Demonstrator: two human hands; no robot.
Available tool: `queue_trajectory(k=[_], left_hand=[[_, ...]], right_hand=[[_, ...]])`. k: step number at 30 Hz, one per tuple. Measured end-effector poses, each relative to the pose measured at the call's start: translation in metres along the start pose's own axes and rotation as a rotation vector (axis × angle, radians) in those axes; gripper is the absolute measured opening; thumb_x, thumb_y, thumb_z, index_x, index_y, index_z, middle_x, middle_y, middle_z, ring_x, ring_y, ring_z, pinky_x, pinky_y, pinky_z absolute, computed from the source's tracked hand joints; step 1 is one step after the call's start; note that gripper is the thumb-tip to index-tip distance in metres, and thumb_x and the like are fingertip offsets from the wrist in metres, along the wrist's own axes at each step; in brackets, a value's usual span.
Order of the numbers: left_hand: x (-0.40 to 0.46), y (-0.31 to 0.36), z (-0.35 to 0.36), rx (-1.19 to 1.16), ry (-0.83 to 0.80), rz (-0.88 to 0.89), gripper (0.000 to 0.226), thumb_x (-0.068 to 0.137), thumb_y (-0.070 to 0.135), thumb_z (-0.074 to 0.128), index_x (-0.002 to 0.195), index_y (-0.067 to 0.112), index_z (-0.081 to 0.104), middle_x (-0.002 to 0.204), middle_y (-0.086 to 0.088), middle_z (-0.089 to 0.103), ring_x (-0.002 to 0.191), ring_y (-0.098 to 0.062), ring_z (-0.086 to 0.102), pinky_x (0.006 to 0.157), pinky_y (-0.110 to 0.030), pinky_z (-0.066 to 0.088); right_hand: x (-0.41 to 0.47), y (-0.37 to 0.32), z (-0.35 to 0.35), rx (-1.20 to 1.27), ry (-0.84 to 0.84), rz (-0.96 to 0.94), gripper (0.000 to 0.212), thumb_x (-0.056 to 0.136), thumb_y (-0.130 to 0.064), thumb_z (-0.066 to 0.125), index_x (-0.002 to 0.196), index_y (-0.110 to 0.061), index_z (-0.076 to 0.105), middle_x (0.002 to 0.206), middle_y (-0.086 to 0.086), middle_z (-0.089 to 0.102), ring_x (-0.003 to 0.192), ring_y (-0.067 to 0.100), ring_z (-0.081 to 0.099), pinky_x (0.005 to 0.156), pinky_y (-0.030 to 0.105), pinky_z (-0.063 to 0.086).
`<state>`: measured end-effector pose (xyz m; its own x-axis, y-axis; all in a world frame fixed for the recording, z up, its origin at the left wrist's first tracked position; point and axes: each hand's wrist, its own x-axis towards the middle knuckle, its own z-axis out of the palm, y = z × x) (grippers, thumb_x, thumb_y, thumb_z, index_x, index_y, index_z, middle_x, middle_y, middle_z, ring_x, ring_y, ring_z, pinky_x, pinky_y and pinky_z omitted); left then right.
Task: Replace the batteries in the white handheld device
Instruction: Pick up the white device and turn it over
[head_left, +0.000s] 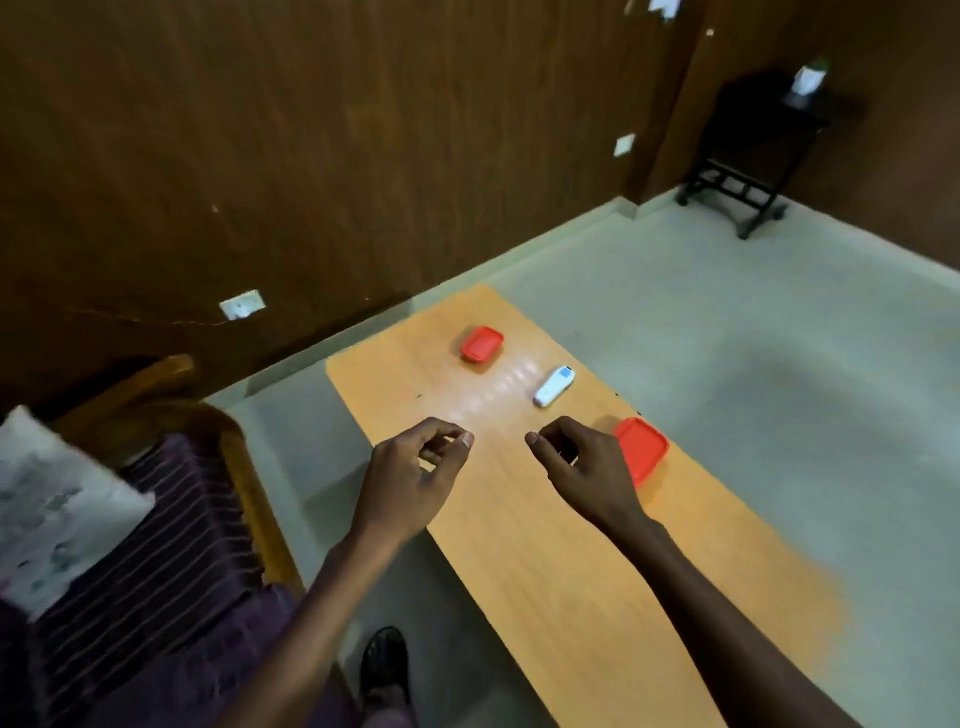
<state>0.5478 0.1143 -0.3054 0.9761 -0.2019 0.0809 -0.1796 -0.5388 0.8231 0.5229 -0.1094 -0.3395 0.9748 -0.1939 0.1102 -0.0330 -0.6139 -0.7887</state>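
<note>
a long orange wood-grain table (545, 545) runs from the middle of the frame down toward the lower right, over a pale grey floor (779, 364). the white handheld device with a small blue screen (554, 386) lies flat on the tabletop just right of the frame's centre, its screen end pointing toward the upper right. nothing touches it.

a red rectangular plastic container with a lid (482, 343) sits on the table above and to the left of the device, apart from it. a second red lidded plastic container (642, 450) sits below and to the right of the device, near the table's right edge.

both bare hands hover over the near part of the table, below the device. the left hand (415, 475) has its fingers loosely curled, thumb and forefinger close together, gripping nothing. the right hand (584, 467) is likewise half curled and empty, partly covering the left side of the nearer red container.

a wooden chair with striped purple cushion (171, 514) stands at the lower left, with dark brown wood panelled wall (260, 156) behind.
</note>
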Motion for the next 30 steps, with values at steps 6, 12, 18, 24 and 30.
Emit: queue_trajectory(k=[6, 12, 18, 24, 30], left_hand=[[0.081, -0.032, -0.025, -0.025, -0.263, 0.034, 0.01, 0.093, 0.035, 0.067, 0.089, 0.027, 0.073, 0.076, 0.009, 0.071, 0.078, 0.002, 0.064, 0.062, -0.011, 0.043], [0.164, -0.045, -0.004, -0.02, -0.47, 0.073, 0.012, 0.092, 0.04, 0.065, 0.09, 0.031, 0.072, 0.079, 0.008, 0.073, 0.08, -0.003, 0.068, 0.068, -0.02, 0.049], [0.22, -0.063, 0.045, 0.027, -0.584, 0.068, 0.01, 0.091, 0.04, 0.066, 0.09, 0.033, 0.072, 0.083, 0.01, 0.074, 0.082, -0.002, 0.068, 0.071, -0.021, 0.051], [0.267, -0.112, 0.092, 0.083, -0.73, 0.078, 0.008, 0.092, 0.038, 0.067, 0.089, 0.032, 0.073, 0.081, 0.01, 0.074, 0.08, -0.003, 0.069, 0.069, -0.02, 0.048], [0.326, -0.204, 0.183, 0.083, -0.839, 0.2, 0.005, 0.092, 0.03, 0.069, 0.09, 0.029, 0.073, 0.081, 0.016, 0.072, 0.081, 0.004, 0.067, 0.064, -0.011, 0.046]], right_hand=[[0.03, -0.018, 0.036, 0.024, 0.123, 0.256, 0.025, 0.09, -0.054, 0.06, 0.076, -0.034, 0.062, 0.064, -0.01, 0.065, 0.062, 0.014, 0.067, 0.062, 0.045, 0.056], [0.057, -0.002, 0.047, 0.058, 0.279, 0.441, 0.028, 0.086, -0.059, 0.058, 0.074, -0.034, 0.063, 0.066, -0.01, 0.066, 0.063, 0.014, 0.067, 0.063, 0.048, 0.057], [0.091, 0.049, 0.061, 0.077, 0.323, 0.547, 0.023, 0.09, -0.049, 0.063, 0.077, -0.03, 0.064, 0.064, -0.012, 0.064, 0.063, 0.013, 0.066, 0.063, 0.042, 0.056], [0.111, 0.099, 0.094, 0.08, 0.358, 0.695, 0.024, 0.092, -0.046, 0.064, 0.081, -0.025, 0.067, 0.064, -0.015, 0.062, 0.061, 0.004, 0.057, 0.06, 0.03, 0.045], [0.142, 0.186, 0.171, 0.022, 0.418, 0.794, 0.026, 0.092, -0.05, 0.062, 0.083, -0.026, 0.068, 0.07, -0.013, 0.066, 0.066, 0.005, 0.062, 0.063, 0.032, 0.052]])
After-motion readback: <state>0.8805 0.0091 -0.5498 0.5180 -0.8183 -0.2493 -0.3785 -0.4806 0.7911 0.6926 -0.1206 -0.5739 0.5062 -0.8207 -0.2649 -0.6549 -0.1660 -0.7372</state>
